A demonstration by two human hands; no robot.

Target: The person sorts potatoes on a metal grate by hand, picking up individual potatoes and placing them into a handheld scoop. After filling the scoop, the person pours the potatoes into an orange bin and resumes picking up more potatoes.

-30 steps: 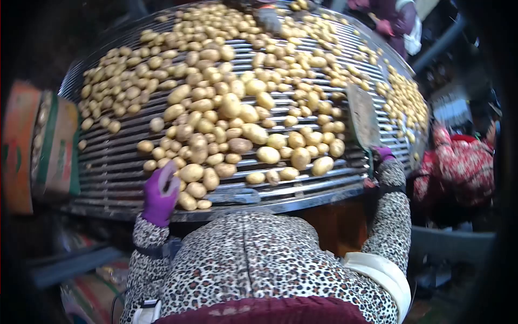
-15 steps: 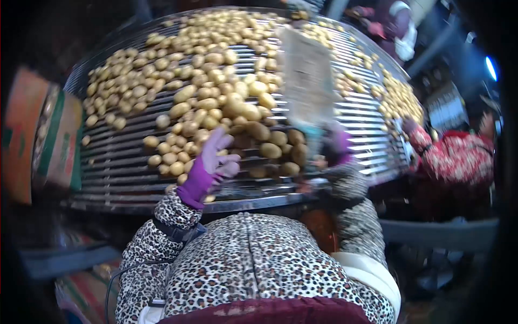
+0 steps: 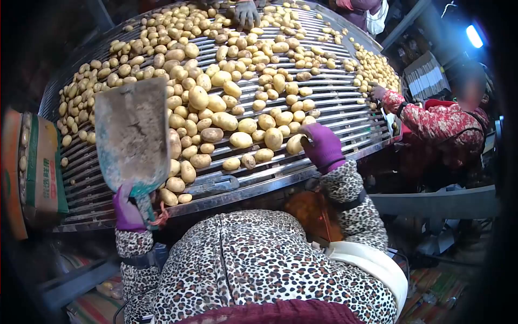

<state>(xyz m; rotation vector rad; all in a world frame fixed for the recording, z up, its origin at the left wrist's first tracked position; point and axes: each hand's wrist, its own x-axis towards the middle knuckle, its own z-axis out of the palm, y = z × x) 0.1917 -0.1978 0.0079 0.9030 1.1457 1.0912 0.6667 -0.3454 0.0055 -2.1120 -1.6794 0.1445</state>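
My left hand (image 3: pixel 128 211), in a purple glove, is wrapped round the teal handle of a scoop (image 3: pixel 133 132). The scoop's worn, dirt-covered blade lies tilted over the left part of the slatted table, with no potatoes on it. My right hand (image 3: pixel 324 146), also gloved in purple, has its fingers curled downward at the table's near edge. Its fingertips touch or nearly touch a potato (image 3: pixel 295 144); whether they grip it is hidden. Many potatoes (image 3: pixel 216 102) are spread over the metal slats (image 3: pixel 345 129) between and beyond my hands.
A grey gloved hand (image 3: pixel 247 13) of another person reaches in at the far edge. On the right, a person in a red patterned jacket (image 3: pixel 450 127) reaches over the table. A printed sack (image 3: pixel 46 162) stands at the left edge. A flat grey tool (image 3: pixel 213 184) lies near the front rail.
The scoop has passed from my right hand to my left and moved from right of centre to the left. Potatoes formerly heaped near centre are spread out. The grey gloved hand now shows.
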